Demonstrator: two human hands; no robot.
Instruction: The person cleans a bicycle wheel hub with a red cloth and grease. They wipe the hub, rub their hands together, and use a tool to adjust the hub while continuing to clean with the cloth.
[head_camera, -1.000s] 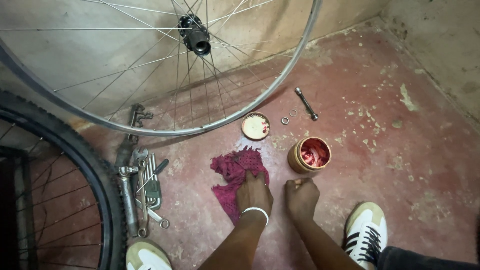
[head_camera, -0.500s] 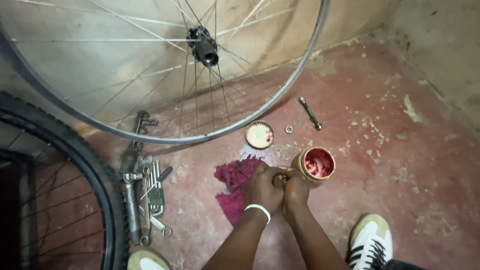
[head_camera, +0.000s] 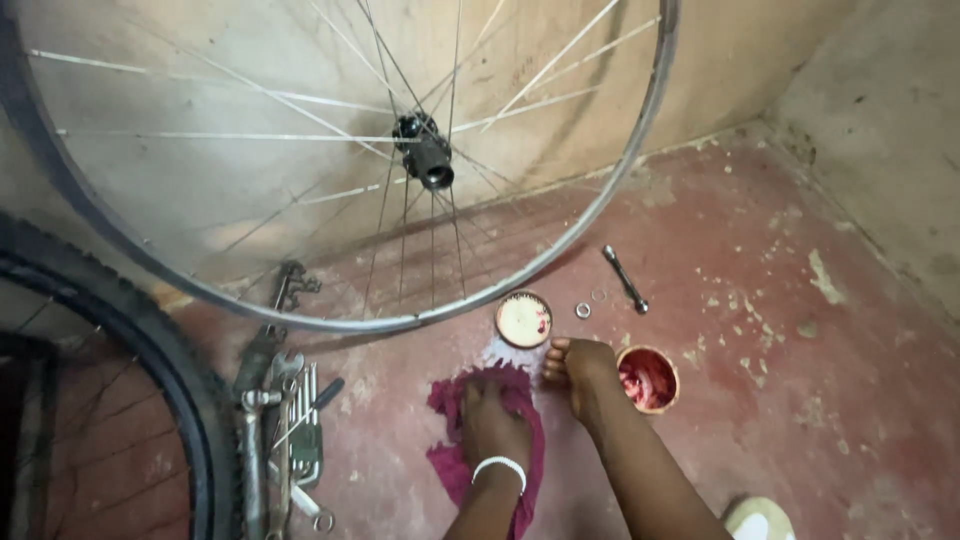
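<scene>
Left hand (head_camera: 492, 425) presses flat on the magenta rag (head_camera: 450, 465) to pin it to the floor (head_camera: 800, 420), while right hand (head_camera: 578, 368) sits fingers curled beside the open grease tin (head_camera: 647, 380), pinching what I can't tell.

My left hand (head_camera: 492, 420) rests on the rag (head_camera: 455, 455), which lies on the floor (head_camera: 800, 400) straight before me. Just to its right my right hand (head_camera: 578, 368) sits beside the open tin (head_camera: 648, 380), touching its left side. Behind my hands lies the tin's lid (head_camera: 523, 319), with a small ring (head_camera: 583, 310) and a spanner (head_camera: 625, 279) to its right. The bare wheel (head_camera: 350, 150) stands behind all of these. A heap of tools (head_camera: 285, 420) lies left of the rag, and the tyred wheel (head_camera: 120, 400) stands farther left.
</scene>
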